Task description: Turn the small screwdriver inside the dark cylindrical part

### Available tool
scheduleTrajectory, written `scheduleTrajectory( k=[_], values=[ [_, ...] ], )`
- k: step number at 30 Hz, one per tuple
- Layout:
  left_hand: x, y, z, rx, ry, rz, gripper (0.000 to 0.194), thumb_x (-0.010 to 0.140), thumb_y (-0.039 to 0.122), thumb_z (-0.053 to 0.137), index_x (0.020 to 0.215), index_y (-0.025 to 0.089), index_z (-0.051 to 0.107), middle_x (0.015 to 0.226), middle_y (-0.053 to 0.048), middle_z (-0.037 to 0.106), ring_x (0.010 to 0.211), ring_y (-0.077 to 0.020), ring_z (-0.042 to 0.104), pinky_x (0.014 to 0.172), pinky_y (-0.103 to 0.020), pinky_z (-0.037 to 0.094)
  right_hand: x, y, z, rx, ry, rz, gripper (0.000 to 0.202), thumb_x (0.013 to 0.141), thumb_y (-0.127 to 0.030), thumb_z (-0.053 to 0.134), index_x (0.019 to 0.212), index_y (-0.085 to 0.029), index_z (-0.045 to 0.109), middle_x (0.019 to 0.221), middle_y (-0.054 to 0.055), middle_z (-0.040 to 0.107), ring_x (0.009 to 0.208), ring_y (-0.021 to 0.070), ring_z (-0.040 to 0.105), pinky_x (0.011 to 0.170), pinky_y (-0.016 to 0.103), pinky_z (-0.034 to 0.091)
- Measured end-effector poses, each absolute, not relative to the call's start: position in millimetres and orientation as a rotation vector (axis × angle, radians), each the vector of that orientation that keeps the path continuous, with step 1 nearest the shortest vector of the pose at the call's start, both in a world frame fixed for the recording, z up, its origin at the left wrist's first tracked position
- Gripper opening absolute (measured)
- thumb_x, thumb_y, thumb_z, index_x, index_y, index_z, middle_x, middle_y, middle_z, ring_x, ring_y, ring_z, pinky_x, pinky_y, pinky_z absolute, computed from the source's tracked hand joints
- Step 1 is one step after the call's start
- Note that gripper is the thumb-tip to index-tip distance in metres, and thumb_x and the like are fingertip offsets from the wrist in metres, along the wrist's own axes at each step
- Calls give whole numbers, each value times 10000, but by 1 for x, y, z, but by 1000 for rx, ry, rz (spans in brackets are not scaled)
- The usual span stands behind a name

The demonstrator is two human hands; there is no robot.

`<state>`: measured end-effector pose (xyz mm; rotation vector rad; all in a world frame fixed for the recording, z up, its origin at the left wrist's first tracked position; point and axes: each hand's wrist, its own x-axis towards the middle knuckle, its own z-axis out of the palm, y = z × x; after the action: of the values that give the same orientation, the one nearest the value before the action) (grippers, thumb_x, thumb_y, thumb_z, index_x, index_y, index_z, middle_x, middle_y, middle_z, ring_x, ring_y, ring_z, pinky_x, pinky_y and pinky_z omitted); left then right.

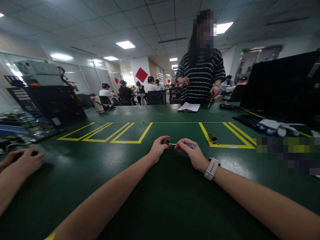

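Note:
Near the middle of the green table, my left hand (159, 149) is closed around a small round metal part (167, 142) with a dark, hollow-looking end facing right. A screwdriver (191, 145) with a purple see-through handle sits in the closed fingers of my right hand (193, 154). Its thin shaft points left, and the tip meets or enters the round part; which one, I cannot tell. A tiny dark piece (173, 156) lies on the table below my hands. Right of them, a dark cylindrical part (212, 137) rests by the yellow tape.
Yellow tape (128, 141) outlines areas on the green table (135, 213). Another person's hands (22, 163) are at the left edge. Across the table a person (202, 73) stands holding a screwdriver (211, 99), near a clipboard (189, 107). Gloves (277, 128) and a power tool (228, 106) lie right.

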<state>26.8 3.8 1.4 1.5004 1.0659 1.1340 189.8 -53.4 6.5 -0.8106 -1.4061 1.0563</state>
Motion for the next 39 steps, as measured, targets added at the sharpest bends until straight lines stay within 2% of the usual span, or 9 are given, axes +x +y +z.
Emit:
scheduleTrajectory(
  k=[7, 14, 22, 28, 34, 39],
  values=[
    [27, 7, -1, 1357, 940, 1146, 383, 631, -5, 515, 986, 124, 584, 952, -86, 643, 936, -189, 605, 845, -327, 493, 190, -56, 11, -890, -1504, 1021, 199, 786, -349, 547, 840, -170, 617, 851, 36, 629, 821, 169, 577, 758, 326, 435],
    [28, 7, -3, 1371, 994, 1187, 366, 618, 25, 550, 962, 133, 608, 976, -72, 644, 924, -179, 605, 825, -315, 501, 187, -54, 5, -976, -1733, 755, 179, 812, -312, 502, 890, -194, 612, 889, 30, 617, 818, 165, 563, 747, 321, 437],
    [30, 0, -1, 1388, 966, 1223, 254, 644, 90, 593, 893, 120, 632, 821, -64, 659, 809, -166, 620, 776, -337, 519, 183, -58, 3, -1014, -1848, 560, 163, 826, -255, 493, 914, -202, 620, 913, 46, 638, 867, 182, 579, 790, 344, 437],
    [32, -5, 0, 1396, 996, 1231, 210, 678, 87, 572, 873, 125, 641, 810, -46, 649, 765, -139, 618, 782, -341, 526, 184, -60, 1, -1019, -1897, 463, 175, 832, -248, 492, 941, -200, 621, 951, 59, 640, 894, 189, 582, 805, 359, 441],
    [31, -7, 3, 1397, 1032, 1222, 225, 693, 66, 556, 886, 127, 656, 872, -70, 662, 796, -159, 624, 781, -355, 529, 183, -62, 1, -1047, -1966, 371, 200, 841, -250, 483, 980, -198, 617, 977, 67, 640, 909, 191, 581, 808, 362, 446],
    [32, -5, 1, 1431, 1048, 1234, 207, 689, 85, 550, 857, 115, 667, 806, -56, 665, 749, -151, 620, 774, -348, 522, 182, -62, 0, -1026, -1975, 325, 192, 836, -232, 486, 959, -199, 631, 954, 68, 650, 888, 192, 586, 796, 357, 446]
  ],
)
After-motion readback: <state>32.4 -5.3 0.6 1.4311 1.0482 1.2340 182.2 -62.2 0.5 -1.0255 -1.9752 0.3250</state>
